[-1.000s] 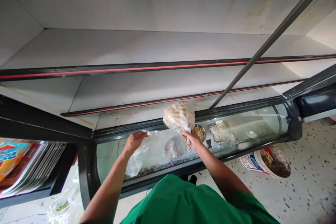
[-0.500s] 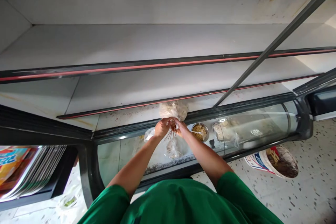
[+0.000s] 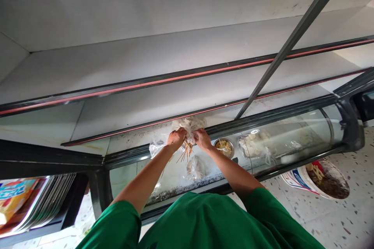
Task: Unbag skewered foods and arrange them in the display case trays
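With both the left hand (image 3: 176, 139) and right hand (image 3: 201, 139) clenched on the bag (image 3: 189, 123) above the display case (image 3: 292, 140), the skewers (image 3: 186, 151) (loose, pointing down) could slip out or pierce the plastic.

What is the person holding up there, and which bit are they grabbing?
Both hands, left hand and right hand, grip a clear plastic bag of skewered food at its gathered neck, where the wooden skewer sticks poke out below.

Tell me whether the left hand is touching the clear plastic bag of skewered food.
Touching. The head view shows the left hand closed on the clear plastic bag at its neck, opposite the right hand.
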Tool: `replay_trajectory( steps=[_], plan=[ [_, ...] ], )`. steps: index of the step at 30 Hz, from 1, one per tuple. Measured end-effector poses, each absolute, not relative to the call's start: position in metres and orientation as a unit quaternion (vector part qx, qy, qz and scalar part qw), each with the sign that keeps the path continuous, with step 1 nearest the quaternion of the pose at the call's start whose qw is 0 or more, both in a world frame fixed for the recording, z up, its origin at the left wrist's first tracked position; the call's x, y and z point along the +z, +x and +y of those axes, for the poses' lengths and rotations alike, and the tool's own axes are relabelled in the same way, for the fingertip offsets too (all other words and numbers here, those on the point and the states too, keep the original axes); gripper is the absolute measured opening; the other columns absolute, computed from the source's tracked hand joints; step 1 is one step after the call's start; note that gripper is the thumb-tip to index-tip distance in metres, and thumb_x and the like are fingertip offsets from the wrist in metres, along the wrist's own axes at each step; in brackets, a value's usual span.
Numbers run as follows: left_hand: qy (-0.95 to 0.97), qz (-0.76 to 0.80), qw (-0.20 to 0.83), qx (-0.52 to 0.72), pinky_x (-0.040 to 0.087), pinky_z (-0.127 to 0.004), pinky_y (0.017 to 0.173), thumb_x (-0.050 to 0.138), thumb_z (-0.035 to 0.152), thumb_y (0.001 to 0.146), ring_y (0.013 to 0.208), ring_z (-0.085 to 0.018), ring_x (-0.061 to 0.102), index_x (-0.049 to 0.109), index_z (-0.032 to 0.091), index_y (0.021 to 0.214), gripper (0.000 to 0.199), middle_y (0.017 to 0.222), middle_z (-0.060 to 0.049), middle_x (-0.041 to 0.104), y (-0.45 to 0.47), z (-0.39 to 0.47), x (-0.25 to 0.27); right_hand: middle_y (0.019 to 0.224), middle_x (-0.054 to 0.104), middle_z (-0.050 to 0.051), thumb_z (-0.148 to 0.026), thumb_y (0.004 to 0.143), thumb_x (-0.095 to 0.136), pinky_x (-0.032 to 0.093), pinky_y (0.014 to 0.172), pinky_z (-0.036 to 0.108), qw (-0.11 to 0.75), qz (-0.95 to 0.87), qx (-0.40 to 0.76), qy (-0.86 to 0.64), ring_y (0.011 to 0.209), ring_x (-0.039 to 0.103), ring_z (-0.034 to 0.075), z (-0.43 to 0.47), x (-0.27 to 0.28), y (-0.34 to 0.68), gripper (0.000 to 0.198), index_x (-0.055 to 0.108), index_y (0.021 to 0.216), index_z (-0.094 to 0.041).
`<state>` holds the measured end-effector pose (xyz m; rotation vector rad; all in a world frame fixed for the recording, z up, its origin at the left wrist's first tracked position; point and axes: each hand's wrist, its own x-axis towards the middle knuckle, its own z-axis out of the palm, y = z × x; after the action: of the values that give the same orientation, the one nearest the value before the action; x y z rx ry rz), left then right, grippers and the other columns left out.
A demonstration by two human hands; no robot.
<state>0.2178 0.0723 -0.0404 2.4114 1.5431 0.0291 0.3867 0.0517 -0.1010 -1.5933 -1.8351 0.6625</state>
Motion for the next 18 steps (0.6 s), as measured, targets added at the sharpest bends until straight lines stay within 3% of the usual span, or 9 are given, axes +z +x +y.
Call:
replay_trajectory(
  steps=[2,5,9,14,18],
  plan=[
    [0.83,0.54,0.139,0.008,0.045,-0.033,0.078,0.053,0.017,0.08,0.086,-0.021,0.06,0.062,0.019,0.101,0.023,0.105,-0.007,0.061,0.218,0.07,-0.043,0.091,0.059,0.007,-0.018,0.08,0.055,0.043,0.076,0.025,0.286,-0.701,0.238,-0.609,0.085,0.056,0.017,0.055,-0.096,0.388,0.014,0.068,0.084,-0.019],
    [0.823,0.547,0.15,0.018,0.046,-0.029,0.072,0.053,0.017,0.08,0.084,-0.02,0.061,0.061,0.021,0.105,0.026,0.102,-0.006,0.062,0.219,0.068,-0.046,0.083,0.059,0.006,-0.018,0.083,0.049,0.04,0.069,0.024,0.299,-0.694,0.229,-0.614,0.075,0.053,0.015,0.056,-0.093,0.395,0.017,0.064,0.074,-0.018],
    [0.825,0.532,0.184,0.05,0.046,-0.023,0.075,0.051,0.022,0.083,0.086,-0.015,0.061,0.063,0.023,0.103,0.023,0.101,-0.002,0.065,0.214,0.069,-0.04,0.079,0.057,0.005,-0.012,0.079,0.047,0.039,0.07,0.024,0.355,-0.661,0.266,-0.605,0.071,0.05,0.015,0.053,-0.095,0.4,0.021,0.063,0.069,-0.02],
    [0.837,0.513,0.173,0.083,0.045,-0.025,0.075,0.051,0.027,0.085,0.085,-0.015,0.061,0.069,0.029,0.101,0.024,0.114,-0.002,0.062,0.224,0.079,-0.026,0.081,0.057,0.003,-0.016,0.072,0.058,0.041,0.073,0.024,0.404,-0.627,0.336,-0.575,0.068,0.05,0.015,0.053,-0.094,0.398,0.021,0.069,0.088,-0.023],
    [0.825,0.529,0.186,0.06,0.044,-0.024,0.068,0.056,0.016,0.077,0.079,-0.015,0.061,0.072,0.028,0.085,0.022,0.114,0.0,0.061,0.238,0.089,-0.03,0.074,0.059,0.003,-0.023,0.075,0.056,0.04,0.071,0.023,0.418,-0.59,0.373,-0.581,0.069,0.051,0.014,0.06,-0.091,0.396,0.015,0.069,0.069,-0.022]
  ],
)
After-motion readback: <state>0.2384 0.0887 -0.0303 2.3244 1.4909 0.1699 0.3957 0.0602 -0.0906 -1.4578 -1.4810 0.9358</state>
